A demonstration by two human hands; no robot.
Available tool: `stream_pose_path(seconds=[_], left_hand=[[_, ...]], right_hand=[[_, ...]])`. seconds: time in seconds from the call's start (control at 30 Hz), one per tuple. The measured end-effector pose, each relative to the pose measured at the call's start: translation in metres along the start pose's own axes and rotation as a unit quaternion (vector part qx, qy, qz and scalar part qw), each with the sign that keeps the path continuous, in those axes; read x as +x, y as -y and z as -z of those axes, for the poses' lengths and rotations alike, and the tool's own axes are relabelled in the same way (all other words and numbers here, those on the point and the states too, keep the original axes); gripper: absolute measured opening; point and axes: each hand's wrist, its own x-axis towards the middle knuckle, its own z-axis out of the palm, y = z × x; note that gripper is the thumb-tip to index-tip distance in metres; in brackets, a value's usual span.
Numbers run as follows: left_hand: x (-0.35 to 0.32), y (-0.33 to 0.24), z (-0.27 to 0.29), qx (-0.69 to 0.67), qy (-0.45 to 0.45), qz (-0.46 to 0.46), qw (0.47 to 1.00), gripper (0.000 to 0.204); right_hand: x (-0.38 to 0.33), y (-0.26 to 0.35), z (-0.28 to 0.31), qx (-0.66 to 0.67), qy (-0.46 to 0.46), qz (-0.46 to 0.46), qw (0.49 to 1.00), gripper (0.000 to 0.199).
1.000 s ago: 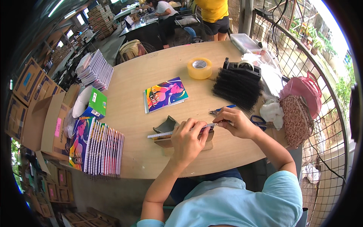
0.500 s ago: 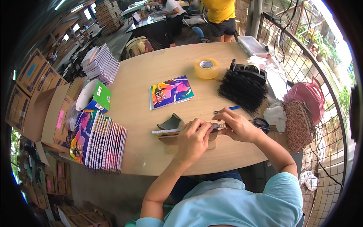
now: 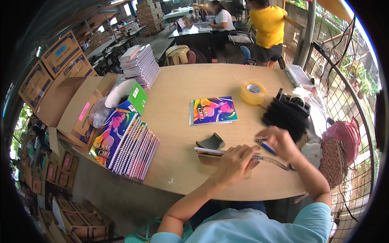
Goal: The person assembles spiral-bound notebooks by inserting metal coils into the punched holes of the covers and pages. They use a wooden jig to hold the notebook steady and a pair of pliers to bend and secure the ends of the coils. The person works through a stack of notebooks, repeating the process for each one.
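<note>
Hands meet just right of the frame's centre, over the near edge of the round pale wooden table (image 3: 182, 162). The left hand (image 3: 237, 162) lies palm down, fingers curled and pressing on a thin stack of pages with a brown cardboard backing (image 3: 210, 156), holding it flat against the tabletop. The right hand (image 3: 279, 141) hovers just to the right, fingers pinched on the end of a dark wire spiral coil (image 3: 273, 161) that runs along the stack's right edge; a blue pen (image 3: 265, 146) lies beneath this hand. A small dark folded piece (image 3: 210, 141) sits just above the stack. Further up, near the middle, lies a bright purple-and-yellow covered notebook (image 3: 214, 110), with a roll of yellow tape (image 3: 253, 93) to its right. A heap of black spiral coils (image 3: 283, 117) fills the right side. At lower left, a row of finished spiral notebooks (image 3: 133, 150) fans out beside an open cardboard box (image 3: 71, 109).
</note>
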Motion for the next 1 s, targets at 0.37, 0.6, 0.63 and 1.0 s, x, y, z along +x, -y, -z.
stream_pose_path(seconds=[0.37,0.6,0.63,1.0], left_hand=[[-0.001,0.0,-0.018,0.106,-0.021,-0.043,0.993,0.024],[-0.004,0.0,-0.022,0.141,-0.041,-0.053,0.988,0.017],[-0.008,0.002,-0.024,0.153,-0.036,-0.05,0.986,0.015],[0.008,-0.011,0.01,0.159,-0.07,0.031,0.984,0.02]], right_hand=[[0.12,-0.023,-0.149,-0.26,0.429,-0.09,0.861,0.074],[0.096,-0.065,-0.129,-0.291,0.38,-0.057,0.876,0.059],[0.092,-0.066,-0.121,-0.299,0.361,-0.076,0.88,0.058],[0.057,-0.072,0.004,-0.073,0.271,0.001,0.96,0.05]])
